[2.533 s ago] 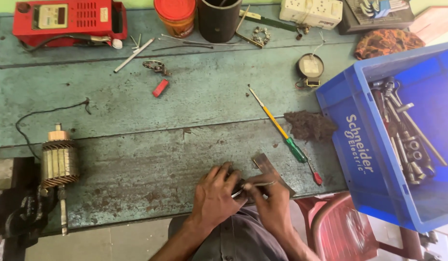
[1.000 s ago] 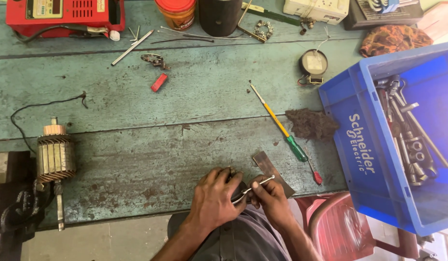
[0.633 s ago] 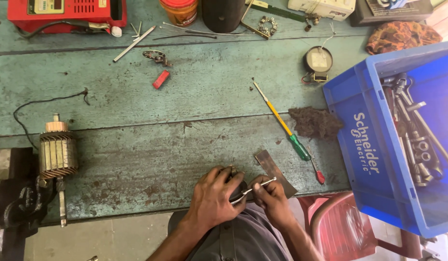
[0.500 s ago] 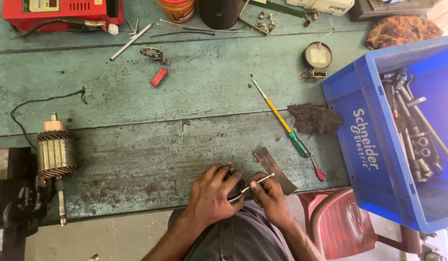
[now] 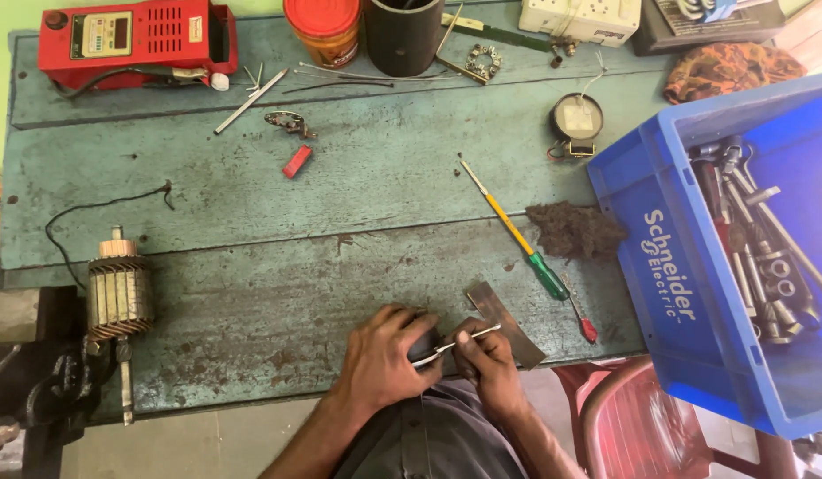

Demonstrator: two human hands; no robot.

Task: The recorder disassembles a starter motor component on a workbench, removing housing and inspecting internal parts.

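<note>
Head view: both hands are at the lower centre of the frame, at the near edge of a worn green wooden workbench. Left hand is closed over a small dark part pressed to the bench; the part is mostly hidden. Right hand is pinched shut on a thin metal rod, which slants up to the right and crosses between the two hands. Flat grey metal strip lies just right of the right hand, touching or nearly touching it. Yellow-shafted screwdriver with green handle lies diagonally above the hands, apart from them; a small red-handled screwdriver lies beside its handle. Dark wad of fibre sits right of centre. Blue plastic crate of metal tools fills the right side. Motor armature is held at the left edge. Red meter box is in the upper left
</note>
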